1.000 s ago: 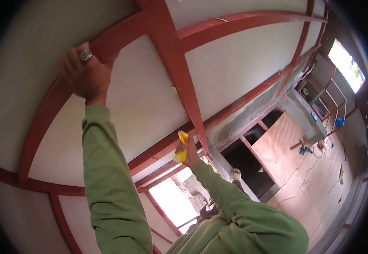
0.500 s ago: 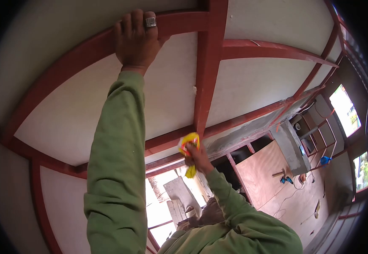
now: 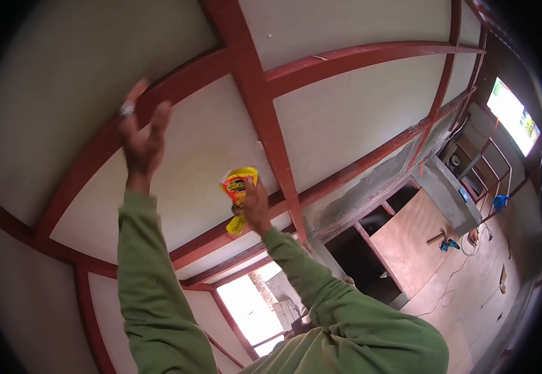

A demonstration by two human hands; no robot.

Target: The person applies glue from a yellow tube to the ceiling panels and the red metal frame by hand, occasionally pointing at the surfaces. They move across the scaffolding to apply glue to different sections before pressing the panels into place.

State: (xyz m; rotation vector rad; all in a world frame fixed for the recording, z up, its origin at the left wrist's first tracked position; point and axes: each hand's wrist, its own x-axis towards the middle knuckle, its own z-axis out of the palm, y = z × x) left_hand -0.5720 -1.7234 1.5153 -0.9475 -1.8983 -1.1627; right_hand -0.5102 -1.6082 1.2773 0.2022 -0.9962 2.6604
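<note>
My left hand [image 3: 143, 140], with a ring on one finger, is raised beside the curved red beam [image 3: 112, 128]. Its fingers are spread and grip nothing. In my right hand [image 3: 257, 209] is a yellow plastic packet [image 3: 237, 181] with red and black print, held crumpled in the fingers. The packet's lower end hangs below the grip. Behind it lies a pale ceiling panel [image 3: 190, 134] framed by red beams. A straight red beam [image 3: 271, 131] crosses just to the right of the packet.
Far below on the right are a plywood sheet [image 3: 408, 243], a blue tool [image 3: 449, 245] and a cord [image 3: 448, 293]. A metal frame [image 3: 492, 168] with a blue item [image 3: 501, 202] stands farther right. Bright window openings [image 3: 514, 115] show beyond.
My left hand has let go of the red beam and dropped lower, fingers spread. My right hand has lifted the yellow packet up and left. The view has shifted and turned.
</note>
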